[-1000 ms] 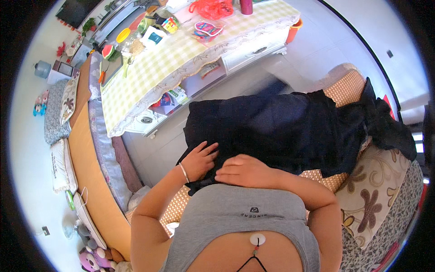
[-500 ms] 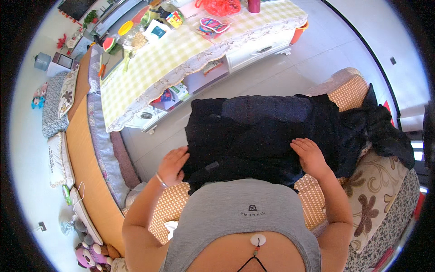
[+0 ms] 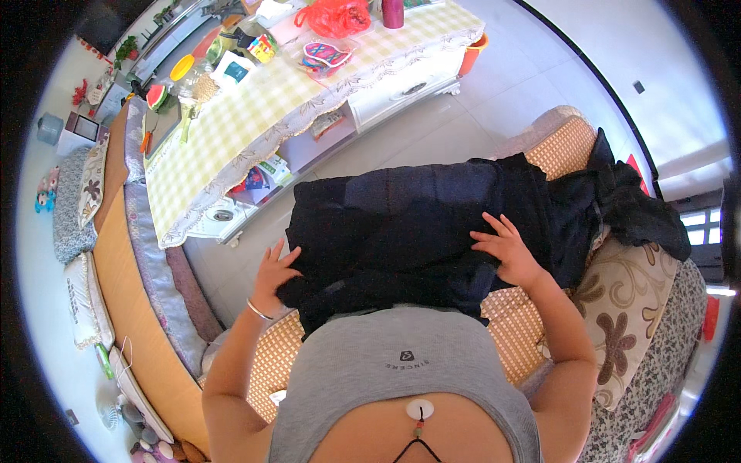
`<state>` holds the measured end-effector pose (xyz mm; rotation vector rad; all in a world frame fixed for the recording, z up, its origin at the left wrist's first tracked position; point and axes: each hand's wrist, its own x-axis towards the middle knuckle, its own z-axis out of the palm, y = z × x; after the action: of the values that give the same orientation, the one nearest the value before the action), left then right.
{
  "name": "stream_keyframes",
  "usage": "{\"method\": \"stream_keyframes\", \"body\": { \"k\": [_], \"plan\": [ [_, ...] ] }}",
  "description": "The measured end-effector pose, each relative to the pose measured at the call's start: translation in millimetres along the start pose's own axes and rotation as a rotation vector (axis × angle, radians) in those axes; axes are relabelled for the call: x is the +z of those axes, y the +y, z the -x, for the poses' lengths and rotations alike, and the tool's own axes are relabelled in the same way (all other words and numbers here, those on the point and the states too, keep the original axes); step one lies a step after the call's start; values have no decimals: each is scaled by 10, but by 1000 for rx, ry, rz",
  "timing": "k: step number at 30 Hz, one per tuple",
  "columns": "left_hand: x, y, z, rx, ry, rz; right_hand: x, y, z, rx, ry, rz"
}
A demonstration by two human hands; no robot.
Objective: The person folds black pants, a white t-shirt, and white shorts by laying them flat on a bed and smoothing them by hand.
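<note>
Across my lap lies a black garment [image 3: 386, 231], laid out as a wide flat shape with a faded greyish band along its far side. At its left edge, my left hand [image 3: 275, 274] has its fingers spread and seems to touch the cloth. My right hand [image 3: 505, 251] is over the right part of the garment, fingers apart, gripping nothing. Whether its fingertips press on the cloth is hard to tell. More dark cloth [image 3: 641, 201] lies bunched to the right, over the seat and a flowered cushion [image 3: 617, 309].
Ahead stands a low table with a yellow checked cloth [image 3: 270, 116], holding a red plastic bag [image 3: 333, 17], a dark pink bottle [image 3: 392, 12], colourful insoles [image 3: 327, 54] and a watermelon piece [image 3: 157, 96]. A long sofa [image 3: 147, 309] runs along the left. Woven matting [image 3: 266, 359] covers my seat.
The view has shifted, so the room sits further left in it. Both hands have lifted their fingers and spread them wider. The black garment stays on my lap.
</note>
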<state>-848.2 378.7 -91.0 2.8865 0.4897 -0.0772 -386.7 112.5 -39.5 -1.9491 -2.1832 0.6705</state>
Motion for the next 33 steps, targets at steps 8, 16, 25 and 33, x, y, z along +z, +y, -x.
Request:
{"method": "stream_keyframes", "body": {
  "k": [8,16,25,33],
  "plan": [
    [-1230,-6,-29,-58,409,1164,-644,-196,12,86,460,-723],
    [-1928,-82,148,928,-630,1223,-1041,-575,558,-366,155,-936],
    [-915,-623,42,-130,383,1630,-617,35,-68,502,555,-1766],
    [241,-402,-656,-926,125,1966,24,395,-728,941,340,-1135]
  ]
}}
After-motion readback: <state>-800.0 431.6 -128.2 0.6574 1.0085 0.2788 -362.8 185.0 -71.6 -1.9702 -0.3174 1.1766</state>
